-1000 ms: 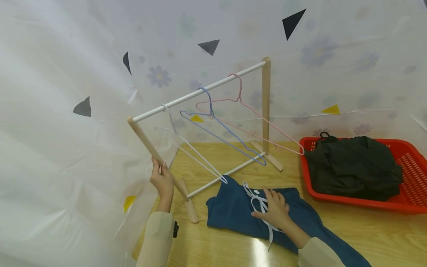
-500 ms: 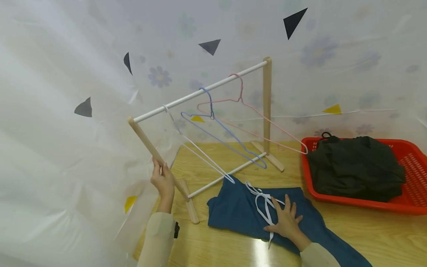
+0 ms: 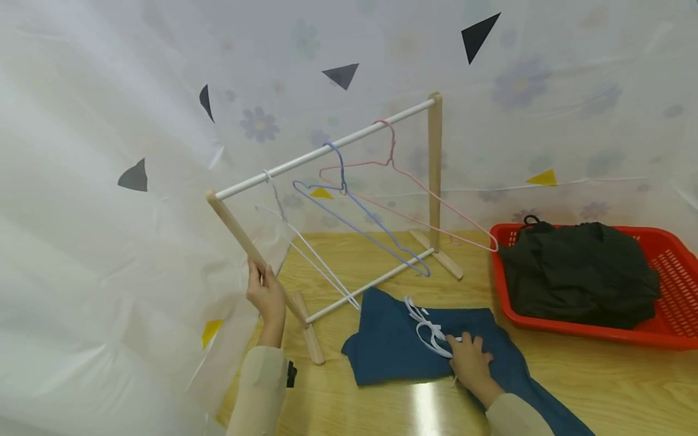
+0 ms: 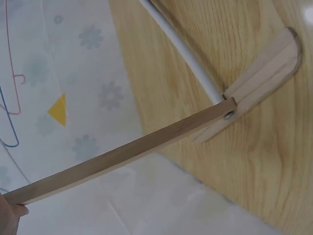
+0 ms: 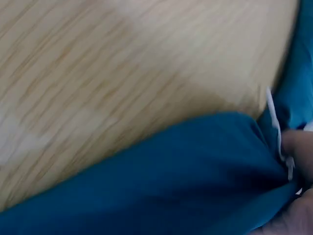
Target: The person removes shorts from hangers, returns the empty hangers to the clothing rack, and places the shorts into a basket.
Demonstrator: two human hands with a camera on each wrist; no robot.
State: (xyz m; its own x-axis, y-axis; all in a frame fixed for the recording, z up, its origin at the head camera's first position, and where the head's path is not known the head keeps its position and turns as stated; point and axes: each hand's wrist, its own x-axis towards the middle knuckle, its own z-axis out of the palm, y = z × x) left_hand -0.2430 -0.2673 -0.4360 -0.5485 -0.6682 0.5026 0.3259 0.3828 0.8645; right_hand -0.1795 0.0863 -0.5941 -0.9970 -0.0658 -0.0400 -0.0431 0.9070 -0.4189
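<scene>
My left hand (image 3: 265, 295) grips the near wooden upright of a small clothes rack (image 3: 240, 233); the left wrist view shows the upright (image 4: 127, 149) running down to its flat foot. Blue trousers (image 3: 392, 345) with a white drawstring (image 3: 428, 330) tied in a bow lie folded over on the table. Near the bow my right hand (image 3: 471, 366) pinches the trousers' cloth. In the right wrist view the blue cloth (image 5: 186, 166) bunches up at the fingers (image 5: 299, 149). White (image 3: 316, 257), blue (image 3: 371, 227) and pink (image 3: 436, 197) wire hangers hang on the rack's white bar.
To the right stands a red plastic basket (image 3: 589, 336) holding dark cloth (image 3: 578, 272) with a black cord loop. A wood-grain table (image 3: 392, 409) lies under everything. Flower-patterned white sheeting (image 3: 382, 36) hangs behind and at the left.
The right hand has come down over the drawstring, its spread fingers drawing in and bunching the cloth. The trousers' left part has shifted slightly. The white hanger sways; the left hand stays put.
</scene>
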